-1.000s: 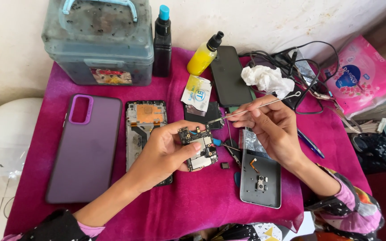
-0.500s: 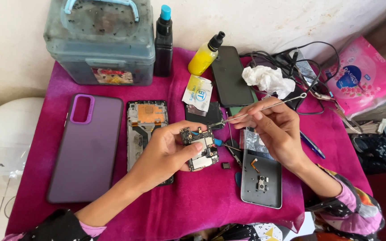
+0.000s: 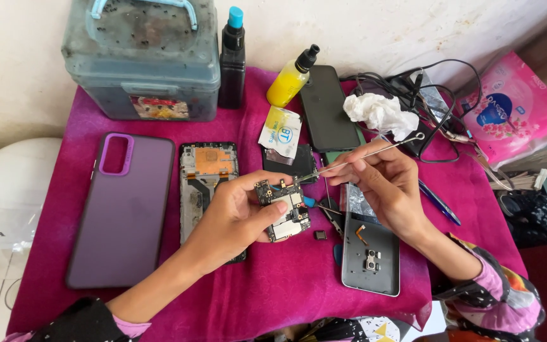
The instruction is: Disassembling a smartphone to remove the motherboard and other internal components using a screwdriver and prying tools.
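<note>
My left hand (image 3: 235, 215) grips a small phone circuit board (image 3: 284, 210), holding it up over the magenta cloth (image 3: 286, 285). My right hand (image 3: 384, 183) pinches a thin metal probe (image 3: 362, 158) whose tip touches the board's top edge. Just left of the board lies an opened phone frame (image 3: 205, 183) with an orange patch. Below my right hand lies a grey phone back panel (image 3: 370, 259) with small parts on it.
A purple phone case (image 3: 121, 209) lies at left. At the back stand a grey toolbox (image 3: 144, 60), a dark bottle (image 3: 232, 57), a yellow dropper bottle (image 3: 289, 79), a black phone (image 3: 327, 107), crumpled tissue (image 3: 381, 114), cables (image 3: 432, 95) and a pink packet (image 3: 514, 114).
The probe tip has shifted slightly left onto the board's top edge. Both hands stay almost where they were.
</note>
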